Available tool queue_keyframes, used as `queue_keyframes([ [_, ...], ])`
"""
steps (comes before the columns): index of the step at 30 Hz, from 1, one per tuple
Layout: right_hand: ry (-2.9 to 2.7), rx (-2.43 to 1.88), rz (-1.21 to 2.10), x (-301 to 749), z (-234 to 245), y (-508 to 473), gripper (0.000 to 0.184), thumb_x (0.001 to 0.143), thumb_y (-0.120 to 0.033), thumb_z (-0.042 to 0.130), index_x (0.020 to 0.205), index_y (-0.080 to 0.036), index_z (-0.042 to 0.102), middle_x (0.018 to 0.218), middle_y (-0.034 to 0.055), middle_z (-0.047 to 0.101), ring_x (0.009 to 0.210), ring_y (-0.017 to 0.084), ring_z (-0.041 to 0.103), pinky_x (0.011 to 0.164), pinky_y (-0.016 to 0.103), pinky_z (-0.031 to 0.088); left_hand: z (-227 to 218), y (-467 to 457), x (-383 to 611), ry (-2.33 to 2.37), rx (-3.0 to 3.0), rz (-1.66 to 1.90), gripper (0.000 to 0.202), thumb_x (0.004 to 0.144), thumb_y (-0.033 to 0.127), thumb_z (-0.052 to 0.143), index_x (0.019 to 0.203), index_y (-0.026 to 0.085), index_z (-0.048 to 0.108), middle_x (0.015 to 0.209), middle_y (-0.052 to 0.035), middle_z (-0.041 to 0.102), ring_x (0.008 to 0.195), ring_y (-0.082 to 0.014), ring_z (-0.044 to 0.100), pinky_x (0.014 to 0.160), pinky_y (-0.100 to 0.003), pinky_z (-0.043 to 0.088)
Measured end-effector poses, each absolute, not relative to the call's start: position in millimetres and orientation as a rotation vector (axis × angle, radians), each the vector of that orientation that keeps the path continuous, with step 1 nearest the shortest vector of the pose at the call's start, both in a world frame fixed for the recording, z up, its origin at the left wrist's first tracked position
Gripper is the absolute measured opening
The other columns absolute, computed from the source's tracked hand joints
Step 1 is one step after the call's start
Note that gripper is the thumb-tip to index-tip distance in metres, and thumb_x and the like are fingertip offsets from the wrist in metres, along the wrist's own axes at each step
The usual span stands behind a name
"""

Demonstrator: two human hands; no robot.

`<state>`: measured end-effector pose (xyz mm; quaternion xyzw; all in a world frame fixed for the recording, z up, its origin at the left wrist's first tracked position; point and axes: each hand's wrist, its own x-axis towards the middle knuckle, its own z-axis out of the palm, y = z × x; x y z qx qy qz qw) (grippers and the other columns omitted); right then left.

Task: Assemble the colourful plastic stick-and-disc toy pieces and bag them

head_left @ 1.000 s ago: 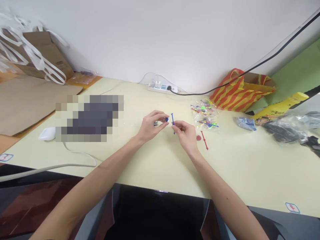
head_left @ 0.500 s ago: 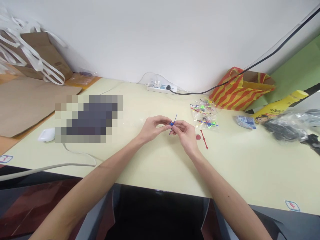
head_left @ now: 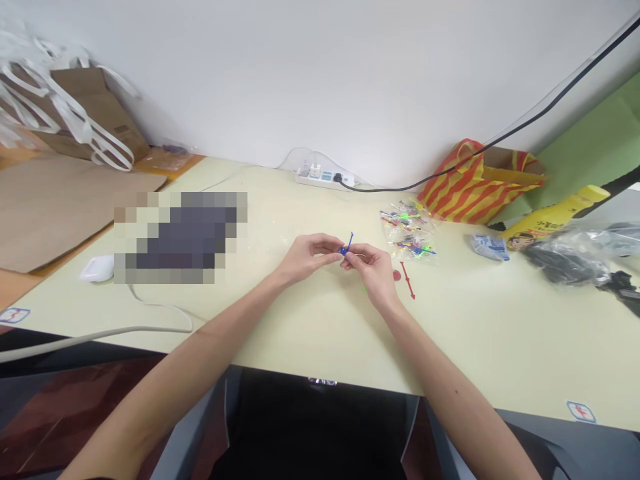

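Between the fingertips of both hands is a small blue plastic toy piece [head_left: 344,250] with a thin stick [head_left: 351,239] poking upward; its lower part is covered by fingers. My left hand [head_left: 309,257] pinches it from the left, and my right hand [head_left: 370,265] grips it from the right. Just right of the right hand, a red disc [head_left: 397,275] lies on the table beside a red arrow-tipped stick [head_left: 407,280]. A bit of green [head_left: 365,290] shows under the right hand, too small to name.
Clear bags of colourful plastic pieces [head_left: 407,219] lie beyond my right hand. A power strip [head_left: 320,177] stands by the wall. Farther right are a striped paper bag [head_left: 463,190], a yellow bottle [head_left: 550,219] and a blue-white packet [head_left: 490,247]. A white cable [head_left: 160,306] crosses the left side.
The blue piece has turned slightly between my fingers; its stick stands shorter and the end below the fingers no longer shows. A green bit has come into view under the right hand.
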<state>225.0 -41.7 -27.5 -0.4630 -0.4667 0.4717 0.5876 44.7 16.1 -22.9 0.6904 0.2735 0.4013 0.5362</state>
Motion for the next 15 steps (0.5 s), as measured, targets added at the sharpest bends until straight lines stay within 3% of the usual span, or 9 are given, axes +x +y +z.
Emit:
queue_keyframes([
  [15,-1.003,-1.111,1.16,222.2,-24.2,-45.5,0.04,0.065,-0.048,0.091,0.085,-0.018,0.075,0.076,0.0044,0.075,0.064,0.02,0.073,0.072,0.038,0.065,-26.2,17.4,44.4,0.663,1.699,0.986,0.035,0.082,0.043,0.082,0.103,0.015,0.077,0.103,-0.0113,0.077,0.091,-0.0211,0.073,0.092,-0.039,0.061],
])
